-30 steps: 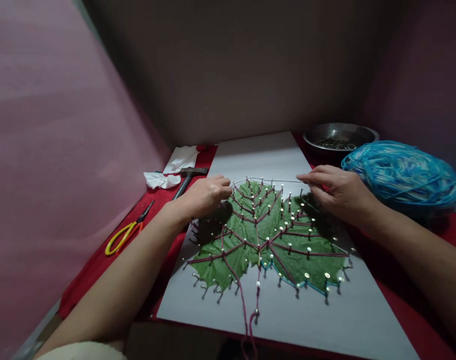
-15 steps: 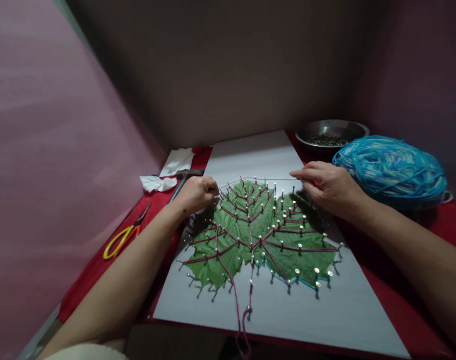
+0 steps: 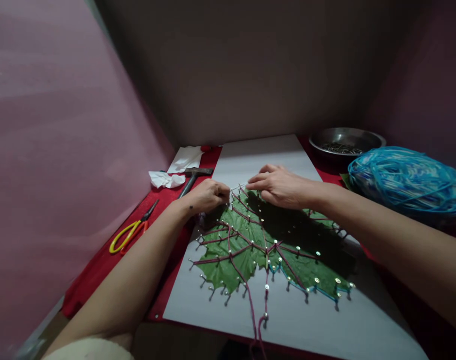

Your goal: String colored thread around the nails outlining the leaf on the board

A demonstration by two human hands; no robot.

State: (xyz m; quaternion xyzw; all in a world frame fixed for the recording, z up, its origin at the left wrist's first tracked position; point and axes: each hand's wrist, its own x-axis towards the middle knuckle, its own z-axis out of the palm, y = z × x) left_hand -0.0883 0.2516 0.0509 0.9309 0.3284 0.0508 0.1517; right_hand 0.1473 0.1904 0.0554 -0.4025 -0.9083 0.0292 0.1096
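A green lobed leaf lies on a white board, with nails standing along its edge and veins. Magenta yarn runs over the veins and trails off the front edge. Along the lower right margin, blue yarn is wound on the nails. My left hand is closed in a pinch at the leaf's upper left edge. My right hand is at the leaf's top, thumb and fingers closed on a thin strand of yarn that stretches between both hands past the top nails. The fingertips are partly hidden.
Right of the board are a large blue yarn skein and a metal bowl of nails. To the left, on red cloth, lie a hammer, yellow-and-red-handled scissors and crumpled white paper. Walls stand left and behind.
My right hand has moved left from beside the leaf's right side to its top, shortening the strand between my hands. My left hand stays near the upper left edge. The view has shifted slightly.
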